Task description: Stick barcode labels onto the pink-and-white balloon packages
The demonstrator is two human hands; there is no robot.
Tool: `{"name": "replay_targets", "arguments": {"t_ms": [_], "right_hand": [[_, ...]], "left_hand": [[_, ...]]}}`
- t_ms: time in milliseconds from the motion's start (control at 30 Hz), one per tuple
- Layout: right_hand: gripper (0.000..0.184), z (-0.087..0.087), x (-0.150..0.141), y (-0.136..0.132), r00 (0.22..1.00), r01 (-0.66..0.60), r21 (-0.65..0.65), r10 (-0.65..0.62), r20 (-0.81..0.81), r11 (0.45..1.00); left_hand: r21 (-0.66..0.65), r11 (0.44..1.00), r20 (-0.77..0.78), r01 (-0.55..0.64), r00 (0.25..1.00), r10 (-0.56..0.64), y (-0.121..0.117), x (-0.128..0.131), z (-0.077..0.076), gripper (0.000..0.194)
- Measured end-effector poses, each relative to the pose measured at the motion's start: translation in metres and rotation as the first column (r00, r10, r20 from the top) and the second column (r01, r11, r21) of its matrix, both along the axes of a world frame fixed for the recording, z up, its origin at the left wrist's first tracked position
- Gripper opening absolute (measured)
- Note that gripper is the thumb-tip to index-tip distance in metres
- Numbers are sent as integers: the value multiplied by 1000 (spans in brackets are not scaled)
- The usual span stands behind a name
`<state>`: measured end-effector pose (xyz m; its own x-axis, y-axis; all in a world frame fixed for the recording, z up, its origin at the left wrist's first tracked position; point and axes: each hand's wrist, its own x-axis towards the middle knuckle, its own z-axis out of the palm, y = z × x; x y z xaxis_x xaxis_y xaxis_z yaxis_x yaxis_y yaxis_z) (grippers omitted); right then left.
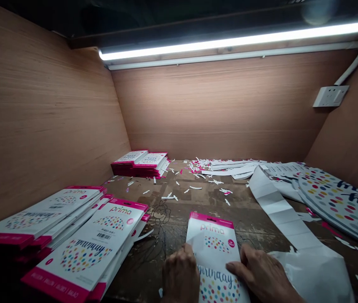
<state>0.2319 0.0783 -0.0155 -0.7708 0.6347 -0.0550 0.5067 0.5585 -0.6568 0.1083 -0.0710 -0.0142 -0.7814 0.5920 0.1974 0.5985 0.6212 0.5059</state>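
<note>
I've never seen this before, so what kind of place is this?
It looks like a small packing booth: stacked Prima birthday packs, paper strips and a scuffed workbench.

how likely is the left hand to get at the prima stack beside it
Likely yes: the left hand sits close to the prima stack, with only bench between them and nothing blocking.

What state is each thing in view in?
Left hand: on the pack's lower left, by a curled white corner.
Right hand: resting on the pack's right edge.
Prima birthday pack: flat on the bench, under both hands.
Near prima packs: stacked, overlapping.
Far packs: two neat stacks.
White paper strip: loose, trailing.
Paper scraps: scattered.
Light bar: lit.
</note>
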Motion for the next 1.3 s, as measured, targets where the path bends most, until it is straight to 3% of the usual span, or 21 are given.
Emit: {"name": "replay_targets", "arguments": {"t_ms": [67,133,200,267,367,467,533,667,767,833,900,1033,1167,1300], "right_hand": [[33,-2,-1,-2,999,-49,315,50,5,948],[35,-7,-1,0,959,-240,519,285,-6,820],[32,-11,0,5,851,-430,594,524,16,680],[38,-13,1,9,778,-530,581,627,43,618],[48,-12,1,11,750,-573,561,659,64,597],[47,-12,-1,8,741,-571,598,667,79,563],[45,-18,-3,7,746,-532,651,663,58,541],[46,-38,-4,7,771,-417,761,636,6,498],[47,-48,-4,7,782,-377,794,624,-4,477],[48,-49,-3,7,785,-365,804,620,-6,469],[50,-47,-3,7,784,-355,813,621,-10,462],[52,-44,-3,9,772,-380,799,636,-4,466],[53,-46,-2,11,760,-403,778,650,-9,482],[54,-50,-3,11,755,-375,809,655,-16,452]], "left_hand": [[27,999,-178,-29,984,33,1,4,-10,36],[-26,999,-309,-41,951,31,3,7,-14,36],[-244,970,-358,-5,930,-85,4,8,-11,35],[-454,891,-392,4,897,-203,7,7,-5,34],[-607,793,-478,-54,822,-310,12,8,2,32],[-665,741,-519,-90,770,-372,16,9,5,31],[-651,757,-509,-54,771,-383,16,9,6,29],[-514,857,-528,24,779,-338,9,5,-2,29],[-441,895,-664,63,648,-373,-1,-1,-22,30],[-422,897,-728,130,541,-421,-9,-5,-38,52],[-420,888,-740,187,496,-454,-17,-11,-49,68],[-427,874,-719,231,499,-484,-30,-21,-56,38],[-446,847,-705,288,469,-532,-33,-27,-54,35],[-434,842,-724,320,432,-538,-30,-30,-55,33]]}}
